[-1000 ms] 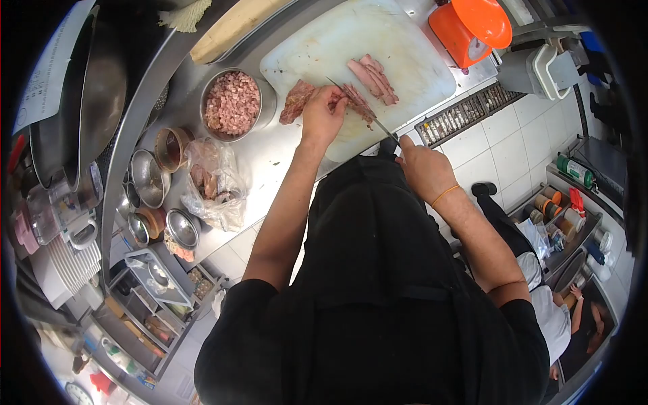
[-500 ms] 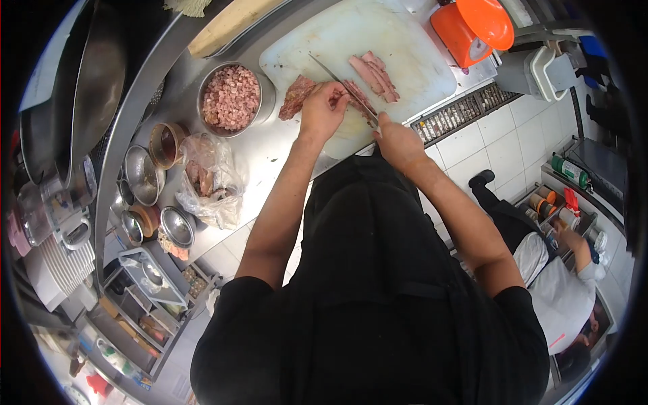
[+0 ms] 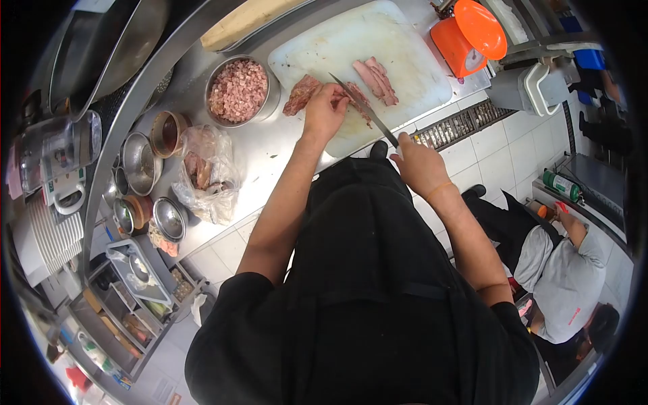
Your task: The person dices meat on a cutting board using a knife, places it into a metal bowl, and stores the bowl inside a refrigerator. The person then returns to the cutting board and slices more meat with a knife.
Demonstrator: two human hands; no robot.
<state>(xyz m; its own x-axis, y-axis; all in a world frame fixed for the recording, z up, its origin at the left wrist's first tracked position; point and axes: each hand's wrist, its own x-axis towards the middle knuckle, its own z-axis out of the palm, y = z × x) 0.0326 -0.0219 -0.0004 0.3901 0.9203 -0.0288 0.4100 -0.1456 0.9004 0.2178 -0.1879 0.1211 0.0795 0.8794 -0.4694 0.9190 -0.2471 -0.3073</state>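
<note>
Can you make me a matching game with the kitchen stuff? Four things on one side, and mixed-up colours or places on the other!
Things:
1. scale
2. knife
3. meat cubes
4. board

Colours and places:
A. in the right hand
B. whitish, under the meat slices
C. in a metal pot
D. bright orange

Right pairs: 1-D, 2-A, 3-C, 4-B
</note>
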